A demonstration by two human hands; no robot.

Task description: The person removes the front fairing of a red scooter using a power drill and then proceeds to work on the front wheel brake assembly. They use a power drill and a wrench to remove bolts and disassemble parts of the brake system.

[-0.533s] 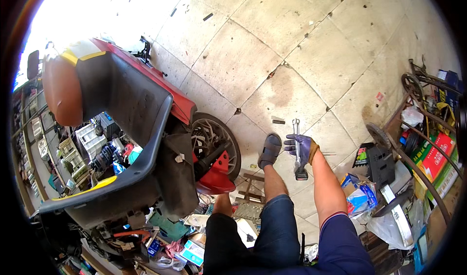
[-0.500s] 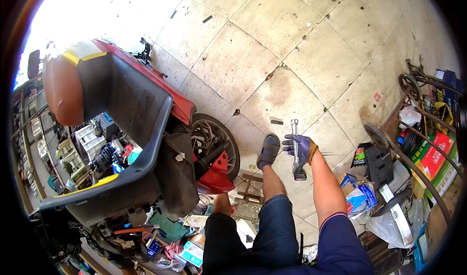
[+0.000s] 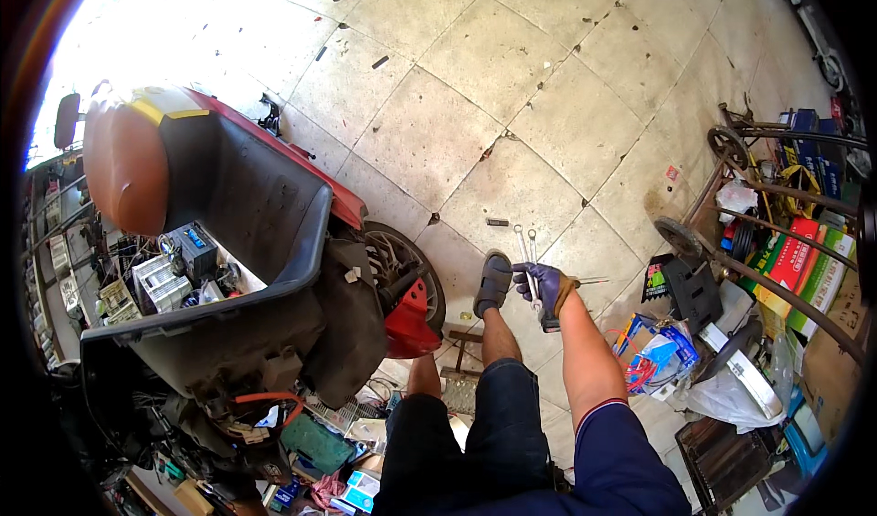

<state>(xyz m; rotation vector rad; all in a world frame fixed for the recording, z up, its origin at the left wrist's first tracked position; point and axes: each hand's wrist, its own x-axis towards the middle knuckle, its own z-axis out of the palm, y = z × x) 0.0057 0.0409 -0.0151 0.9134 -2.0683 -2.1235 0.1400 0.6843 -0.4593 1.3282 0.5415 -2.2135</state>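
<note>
The right hand (image 3: 546,288), in a purple glove, was closed around a pair of wrenches (image 3: 523,249), whose ring ends pointed toward the far side, past the fingers. The wrenches were above the tiled floor (image 3: 457,155), just right of a dark sandal (image 3: 493,283). A short dark bar (image 3: 497,222) lay on the tiles near the ring ends. To the left stood a scooter (image 3: 260,173) with a red panel beside its wheel (image 3: 436,283). The left hand could not be made out among the dark parts at the near left; I cannot tell its grip.
</note>
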